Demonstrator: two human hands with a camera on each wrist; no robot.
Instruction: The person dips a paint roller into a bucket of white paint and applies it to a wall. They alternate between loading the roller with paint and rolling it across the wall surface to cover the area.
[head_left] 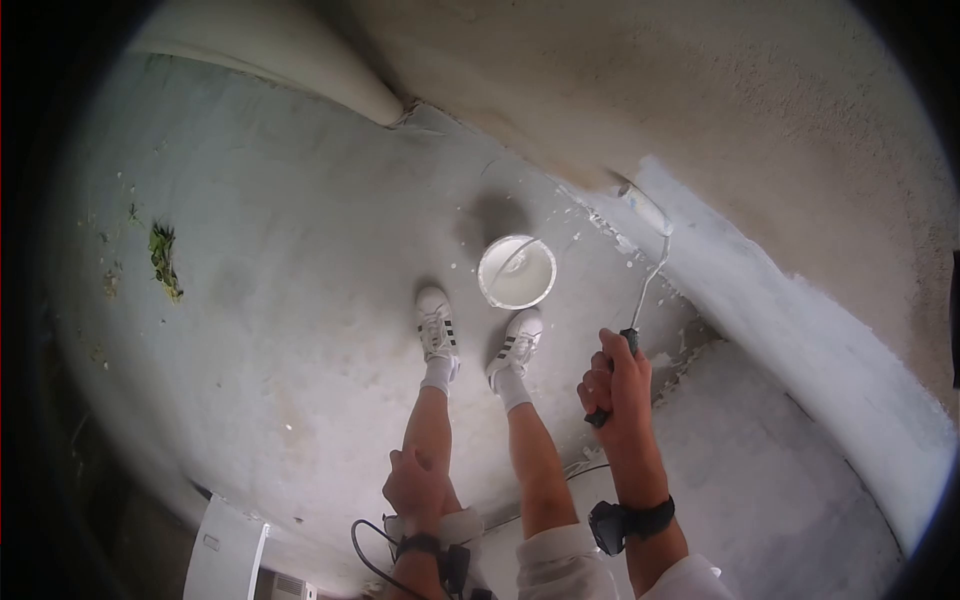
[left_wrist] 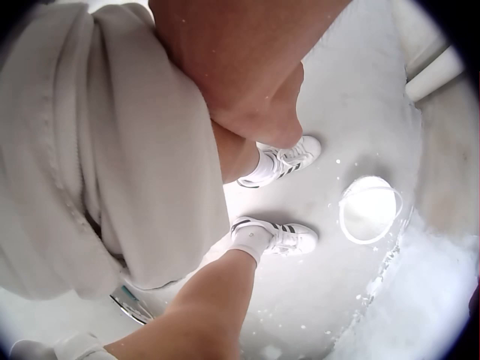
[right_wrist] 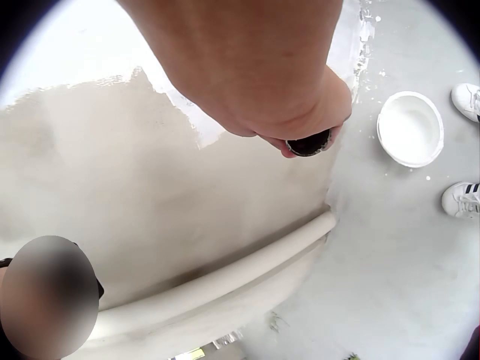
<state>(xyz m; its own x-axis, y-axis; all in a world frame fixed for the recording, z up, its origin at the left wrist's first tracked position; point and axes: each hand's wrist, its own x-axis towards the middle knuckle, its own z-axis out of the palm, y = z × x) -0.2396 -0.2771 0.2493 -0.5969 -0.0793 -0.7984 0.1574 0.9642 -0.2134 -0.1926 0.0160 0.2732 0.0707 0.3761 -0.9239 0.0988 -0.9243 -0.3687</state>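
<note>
My right hand (head_left: 622, 388) grips the dark handle of a paint roller (head_left: 648, 210), its fingers wrapped round it. The roller's bent metal rod reaches up to a white sleeve at the lower wall, along the edge of a freshly white strip. In the right wrist view the dark handle end (right_wrist: 309, 143) shows under the hand, while the sleeve is hidden. Over the left leg, my left hand (head_left: 416, 488) hangs loosely curled with nothing in it. A white bucket (head_left: 517, 272) with white paint stands on the floor just ahead of the feet.
The wall (head_left: 800, 110) is bare beige above the white paint (head_left: 770, 290). White splatters dot the floor (head_left: 300, 250) along the wall's foot. A pale pipe (right_wrist: 225, 279) runs down the wall into the corner. Green leaves (head_left: 163, 262) lie on the floor at left.
</note>
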